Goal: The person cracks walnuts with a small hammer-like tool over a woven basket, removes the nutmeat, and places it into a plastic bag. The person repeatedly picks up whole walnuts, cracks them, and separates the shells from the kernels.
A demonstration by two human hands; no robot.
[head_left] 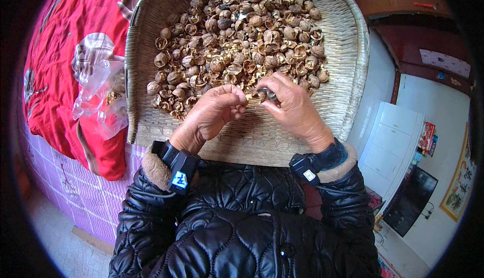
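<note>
Over the front of a woven basket tray [348,56], my two hands meet at a broken walnut. My left hand [214,109] is closed, with thumb and forefinger pinching a pale bit of walnut kernel [249,96]. The fingers of my right hand [292,104] are curled round a brown piece of walnut [261,95] and a small, dark, shiny tool [268,94], which looks like metal; most of the tool is hidden in the palm. Just beyond both hands lies a wide heap of walnut shells [242,41], with whole-looking nuts and cracked halves mixed together.
The tray's wooden front edge [242,149] lies across my lap. On the left, a clear plastic bag [103,99] holding some kernels rests on a red patterned cloth [101,10]. To the right stand a white cabinet [393,136] and a dark television [411,200].
</note>
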